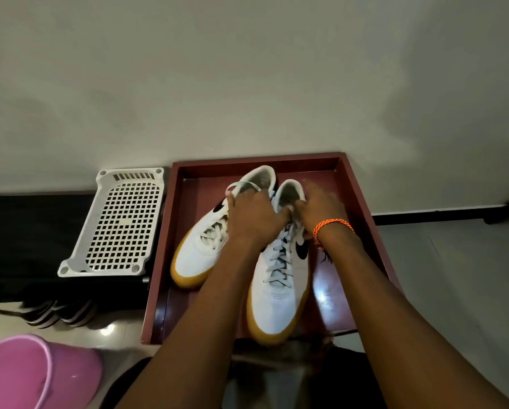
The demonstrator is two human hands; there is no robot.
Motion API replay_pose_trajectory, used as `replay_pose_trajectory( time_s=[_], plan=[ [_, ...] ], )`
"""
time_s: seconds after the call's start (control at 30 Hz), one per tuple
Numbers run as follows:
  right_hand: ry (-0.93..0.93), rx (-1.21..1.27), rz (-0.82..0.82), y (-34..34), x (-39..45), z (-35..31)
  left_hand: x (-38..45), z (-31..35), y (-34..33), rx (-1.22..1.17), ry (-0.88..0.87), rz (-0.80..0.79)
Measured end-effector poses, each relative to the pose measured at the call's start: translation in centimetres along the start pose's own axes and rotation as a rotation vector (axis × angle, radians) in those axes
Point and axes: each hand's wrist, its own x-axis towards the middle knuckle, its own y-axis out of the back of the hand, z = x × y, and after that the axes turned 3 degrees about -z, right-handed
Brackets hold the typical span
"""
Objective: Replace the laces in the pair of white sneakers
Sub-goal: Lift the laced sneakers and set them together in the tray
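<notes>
We see a plain pale wall [247, 69] filling the upper half of the frame, with a glossy tiled floor [108, 329] at lower left. A dark red wooden tray [362, 219] sits at centre, its far edge against the wall. In it lie two white sneakers with yellow soles, heels toward the wall and toes toward us: the left sneaker [200, 246] angled to the lower left, the right sneaker [279, 293] just beside it, both threaded with pale grey laces [279, 261]. Our left hand [254, 214] curls over the collar of the left sneaker, fingers reaching across to the other shoe. Our right hand [318, 208], with an orange cord bracelet [331, 227] at the wrist, is blurred; its fingers bend around the right sneaker's collar, thumb by the tongue. At left, a white perforated plastic basket [117, 222] rests on a black shelf [26, 231]. A pink bucket [32, 376] fills the lower left corner.
</notes>
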Motion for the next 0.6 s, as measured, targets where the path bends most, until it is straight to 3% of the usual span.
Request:
replay_pose_trajectory(
  time_s=[0.17,0.27,0.33,0.5,0.6],
  plan=[
    [-0.150,0.051,-0.045,1.0,-2.1,2.0,-0.2,2.3,-0.8,0.042,-0.201,-0.060],
    [-0.262,-0.052,-0.094,2.7,-4.2,2.9,-0.8,3.7,-1.1,0.122,-0.312,-0.119],
    [-0.300,-0.133,-0.045,3.8,-5.8,3.4,-2.1,4.7,-1.3,0.122,-0.406,-0.136],
    [-0.157,-0.095,0.173,4.3,-8.0,3.9,-6.5,5.2,-1.0,0.155,-0.541,-0.125],
    [-0.100,-0.038,0.004,3.3,-8.1,4.4,-9.9,4.4,-0.8,0.151,-0.546,-0.043]
  ],
)
